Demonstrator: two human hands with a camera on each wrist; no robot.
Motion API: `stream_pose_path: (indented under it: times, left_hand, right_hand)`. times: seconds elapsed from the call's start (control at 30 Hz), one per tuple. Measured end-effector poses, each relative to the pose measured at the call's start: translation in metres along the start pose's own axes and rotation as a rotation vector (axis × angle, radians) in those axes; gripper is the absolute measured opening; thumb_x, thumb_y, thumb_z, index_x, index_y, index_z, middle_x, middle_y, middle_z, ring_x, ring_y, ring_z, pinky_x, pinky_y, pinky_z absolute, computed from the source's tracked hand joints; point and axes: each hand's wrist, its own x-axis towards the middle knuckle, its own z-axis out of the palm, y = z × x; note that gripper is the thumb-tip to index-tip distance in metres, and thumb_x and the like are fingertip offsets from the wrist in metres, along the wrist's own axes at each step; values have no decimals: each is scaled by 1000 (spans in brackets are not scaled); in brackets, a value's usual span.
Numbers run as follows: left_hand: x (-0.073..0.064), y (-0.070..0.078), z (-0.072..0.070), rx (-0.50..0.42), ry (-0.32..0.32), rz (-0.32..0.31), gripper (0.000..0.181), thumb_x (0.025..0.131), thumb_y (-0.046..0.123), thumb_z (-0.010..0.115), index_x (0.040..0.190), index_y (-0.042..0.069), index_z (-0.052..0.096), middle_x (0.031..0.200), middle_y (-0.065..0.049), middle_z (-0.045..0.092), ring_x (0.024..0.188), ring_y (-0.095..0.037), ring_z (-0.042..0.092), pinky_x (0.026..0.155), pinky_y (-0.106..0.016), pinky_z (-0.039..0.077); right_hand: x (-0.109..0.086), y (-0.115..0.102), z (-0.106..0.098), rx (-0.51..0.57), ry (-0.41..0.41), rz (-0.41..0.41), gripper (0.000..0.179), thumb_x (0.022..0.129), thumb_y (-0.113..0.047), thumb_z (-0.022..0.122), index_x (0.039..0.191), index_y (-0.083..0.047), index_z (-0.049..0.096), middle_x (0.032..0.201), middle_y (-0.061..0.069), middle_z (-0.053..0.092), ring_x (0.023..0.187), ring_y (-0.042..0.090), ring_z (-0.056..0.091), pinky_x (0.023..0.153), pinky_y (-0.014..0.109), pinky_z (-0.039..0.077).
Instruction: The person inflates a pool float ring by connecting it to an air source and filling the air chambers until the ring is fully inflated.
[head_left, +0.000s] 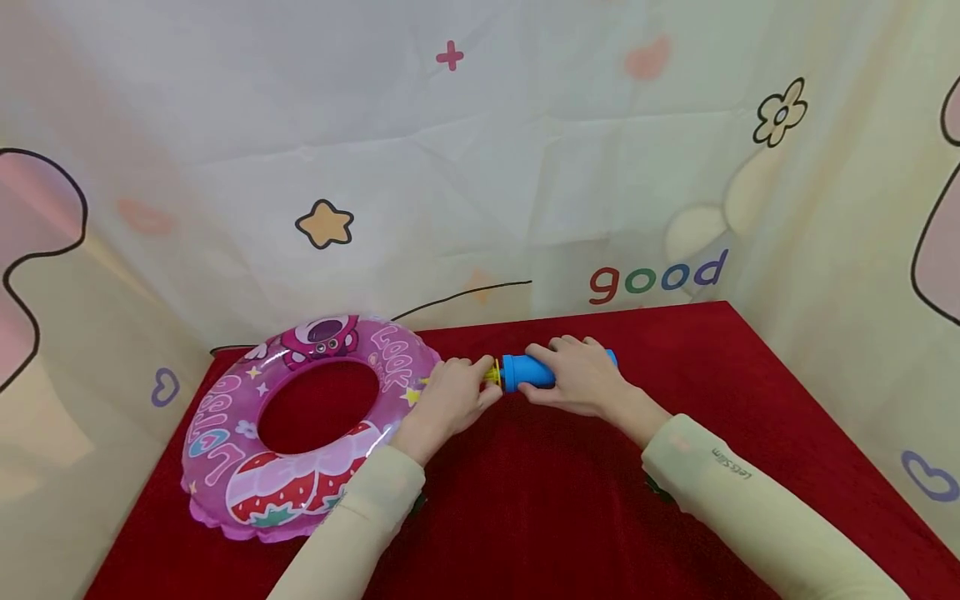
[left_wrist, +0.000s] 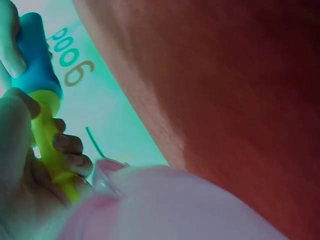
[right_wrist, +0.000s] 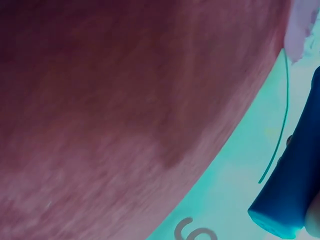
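Observation:
A blue hand pump [head_left: 527,372] with a yellow end piece [left_wrist: 46,130] lies level across the middle of the head view. My right hand [head_left: 577,375] grips its blue barrel from above. Fingers of my left hand [head_left: 453,396] are wrapped round the yellow piece, as the left wrist view shows. Just left of that hand is a pink inflatable swim ring [head_left: 213,408], full and rounded, printed with strawberries and letters. The yellow tip points at the ring's right edge and overlaps it in the head view. Only the barrel's blue end [right_wrist: 280,210] shows in the right wrist view.
Red cloth [head_left: 540,500] covers the table, its far edge running behind the pump. Around it hangs a pale printed curtain [head_left: 480,183] with a star, a flower and the word "good". Dark green bits show by both sleeves.

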Motion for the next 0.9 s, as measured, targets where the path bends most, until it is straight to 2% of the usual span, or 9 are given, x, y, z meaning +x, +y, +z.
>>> stream_pose_path:
  times: [0.1,0.17,0.27,0.4,0.7,0.9]
  left_hand:
    - [-2,-5,4,-7,29,7,31,92,30,61,116,11,65,75,-2,56,80,-21,56,73,-36,48]
    - [-3,-10,4,-16,52,27,19,90,28,62,102,13,61,67,1,48,72,-19,52,66,-33,43]
    - [-6,-16,1,-37,77,38,13,89,26,63,92,15,55,64,0,46,67,-18,48,63,-32,41]
    - [-14,-25,-4,-69,75,16,14,87,25,65,91,16,54,63,1,45,66,-18,47,62,-31,40]
    - [-10,-28,0,-118,41,-29,17,87,23,68,94,14,55,66,0,46,63,-16,46,60,-30,40]
    - [-12,-26,-3,-78,27,-37,20,88,23,66,103,12,59,70,-1,47,70,-19,49,66,-33,42]
  right_hand:
    - [-8,10,0,10,0,0,57,89,-59,64,129,-18,66,102,9,68,88,22,62,73,40,51]
    - [-14,19,-2,10,3,4,56,88,-58,65,127,-19,66,100,8,67,85,22,61,71,38,52]
    - [-21,31,-6,12,-3,15,54,88,-57,67,126,-19,66,99,8,67,84,22,61,70,39,53]
    - [-29,44,-11,20,-11,16,54,88,-56,68,126,-18,66,100,9,67,84,23,62,70,41,53]
    - [-44,87,-15,57,-39,21,53,88,-52,70,128,-17,65,105,10,67,87,24,62,72,43,54]
    - [-42,82,-17,61,-45,26,56,89,-53,68,130,-15,66,108,11,67,90,25,63,74,44,54]
